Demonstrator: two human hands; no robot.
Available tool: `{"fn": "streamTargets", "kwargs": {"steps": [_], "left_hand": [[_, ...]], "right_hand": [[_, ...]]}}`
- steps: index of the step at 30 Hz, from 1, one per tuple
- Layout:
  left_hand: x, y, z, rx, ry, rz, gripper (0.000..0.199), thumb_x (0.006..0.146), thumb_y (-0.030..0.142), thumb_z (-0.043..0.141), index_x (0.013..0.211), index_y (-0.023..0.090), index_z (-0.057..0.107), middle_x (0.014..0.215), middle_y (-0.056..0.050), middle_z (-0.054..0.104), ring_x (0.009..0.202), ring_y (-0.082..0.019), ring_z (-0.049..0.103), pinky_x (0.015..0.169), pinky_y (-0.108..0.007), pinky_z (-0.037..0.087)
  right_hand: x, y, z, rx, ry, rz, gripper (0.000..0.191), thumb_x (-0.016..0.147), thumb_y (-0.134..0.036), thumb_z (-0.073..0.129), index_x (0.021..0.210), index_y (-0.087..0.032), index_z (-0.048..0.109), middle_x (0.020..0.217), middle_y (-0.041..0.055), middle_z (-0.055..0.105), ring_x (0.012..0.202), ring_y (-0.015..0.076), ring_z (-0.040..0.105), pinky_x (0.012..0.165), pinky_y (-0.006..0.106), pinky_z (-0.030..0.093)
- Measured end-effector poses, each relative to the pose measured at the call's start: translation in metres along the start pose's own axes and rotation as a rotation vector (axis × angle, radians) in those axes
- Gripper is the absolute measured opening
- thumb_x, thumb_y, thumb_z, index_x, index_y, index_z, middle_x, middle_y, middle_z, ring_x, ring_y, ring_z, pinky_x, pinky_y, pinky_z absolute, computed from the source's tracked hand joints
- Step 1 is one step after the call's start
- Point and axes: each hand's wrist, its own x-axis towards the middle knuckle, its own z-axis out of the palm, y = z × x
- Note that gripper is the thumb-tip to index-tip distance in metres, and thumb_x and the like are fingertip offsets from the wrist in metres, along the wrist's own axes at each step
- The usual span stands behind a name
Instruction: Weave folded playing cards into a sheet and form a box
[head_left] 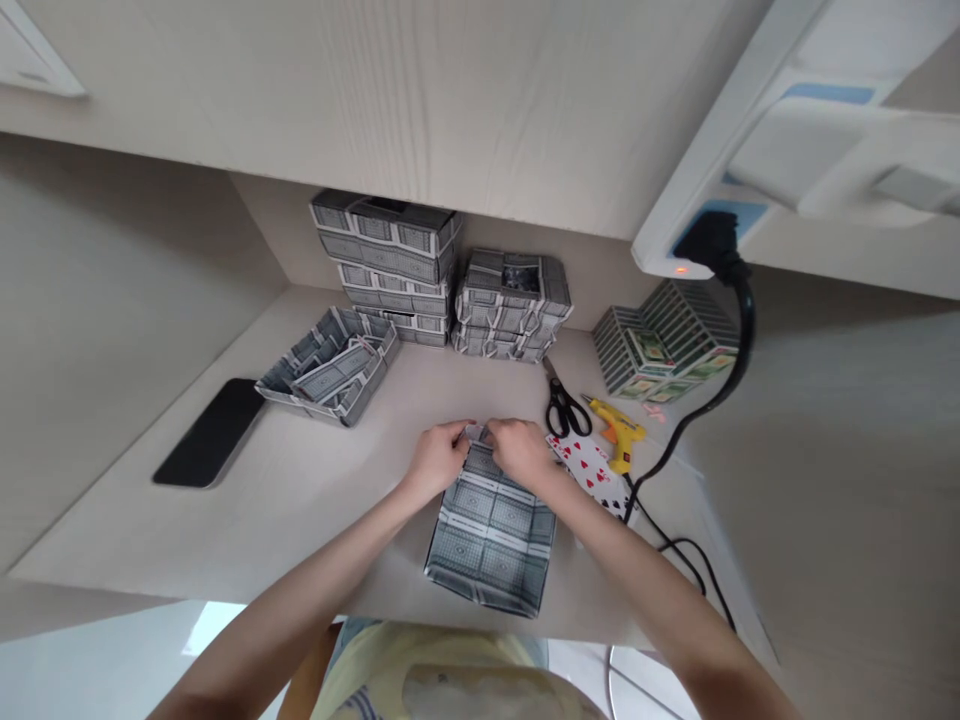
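Note:
A shallow box made of playing cards (487,540), grey patterned backs showing, lies at the desk's front edge with its open side up. My left hand (439,462) pinches the left part of its far edge. Close beside it, my right hand (519,452) grips the same far edge with fingers closed. The fingertips of both hands nearly meet there and hide part of that wall. Just right of my right hand lie loose playing cards (589,468), faces up, with black-handled scissors (566,408) and a yellow glue gun (619,432) beyond.
Card boxes (397,262) are stacked at the back, beside a second stack (513,305). An open card tray (330,365) with card pieces and a black phone (210,432) lie left. Boxed card decks (664,340) stand right. A black cable (739,350) hangs from the power strip (675,250).

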Motion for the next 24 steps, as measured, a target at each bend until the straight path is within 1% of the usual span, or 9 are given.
{"fn": "streamTargets", "kwargs": {"steps": [3,7,11,14,16,19,24], "left_hand": [[-0.002,0.003,0.001,0.027,0.005,0.028,0.037,0.076,0.012,0.042,0.105,0.019,0.063,0.1,-0.003,0.067,0.09,-0.018,0.062,0.075,-0.025,0.047],[-0.005,0.008,0.001,0.107,-0.009,0.033,0.035,0.077,0.012,0.042,0.104,0.02,0.063,0.095,-0.004,0.069,0.085,-0.018,0.063,0.073,-0.024,0.047],[-0.006,0.01,-0.002,0.189,-0.014,0.053,0.029,0.083,0.02,0.04,0.099,0.02,0.063,0.092,-0.006,0.069,0.082,-0.017,0.063,0.071,-0.023,0.045],[-0.006,0.011,-0.007,0.315,-0.052,0.056,0.029,0.086,0.022,0.035,0.094,0.019,0.063,0.084,-0.007,0.069,0.078,-0.017,0.064,0.068,-0.024,0.045],[-0.007,0.013,-0.008,0.421,-0.098,0.058,0.028,0.085,0.018,0.034,0.093,0.017,0.061,0.078,-0.007,0.067,0.074,-0.018,0.064,0.065,-0.024,0.045],[-0.008,0.017,-0.008,0.544,-0.14,0.083,0.027,0.081,0.009,0.034,0.094,0.015,0.058,0.079,-0.009,0.066,0.073,-0.019,0.063,0.064,-0.026,0.045],[-0.009,0.023,-0.003,0.613,-0.162,0.084,0.027,0.08,0.004,0.032,0.094,0.012,0.054,0.083,-0.013,0.064,0.077,-0.022,0.064,0.065,-0.03,0.047]], "right_hand": [[0.002,0.0,0.0,0.0,-0.007,0.011,0.021,0.083,-0.018,0.04,0.09,-0.016,0.06,0.089,0.0105,0.068,0.083,0.0203,0.062,0.068,0.027,0.04],[0.002,-0.001,-0.002,-0.007,-0.022,0.021,0.021,0.082,-0.017,0.04,0.092,-0.016,0.059,0.09,0.0111,0.067,0.083,0.0201,0.062,0.07,0.027,0.04],[-0.003,-0.001,-0.005,0.013,-0.034,-0.025,0.022,0.084,-0.018,0.039,0.092,-0.016,0.059,0.089,0.0102,0.067,0.086,0.0192,0.061,0.071,0.026,0.039],[-0.007,0.002,-0.007,0.071,-0.042,-0.075,0.022,0.087,-0.021,0.037,0.093,-0.017,0.058,0.091,0.0089,0.066,0.089,0.018,0.06,0.073,0.024,0.038],[-0.008,0.004,-0.007,0.113,-0.048,-0.093,0.023,0.088,-0.023,0.036,0.094,-0.018,0.058,0.093,0.0083,0.066,0.091,0.0175,0.059,0.074,0.024,0.038],[-0.009,0.006,-0.007,0.15,-0.053,-0.098,0.025,0.089,-0.023,0.035,0.098,-0.019,0.058,0.096,0.0077,0.066,0.094,0.0171,0.058,0.077,0.024,0.037],[-0.009,0.003,-0.006,0.149,-0.066,-0.109,0.027,0.088,-0.017,0.035,0.103,-0.018,0.057,0.098,0.0087,0.065,0.095,0.017,0.057,0.079,0.024,0.037]]}}
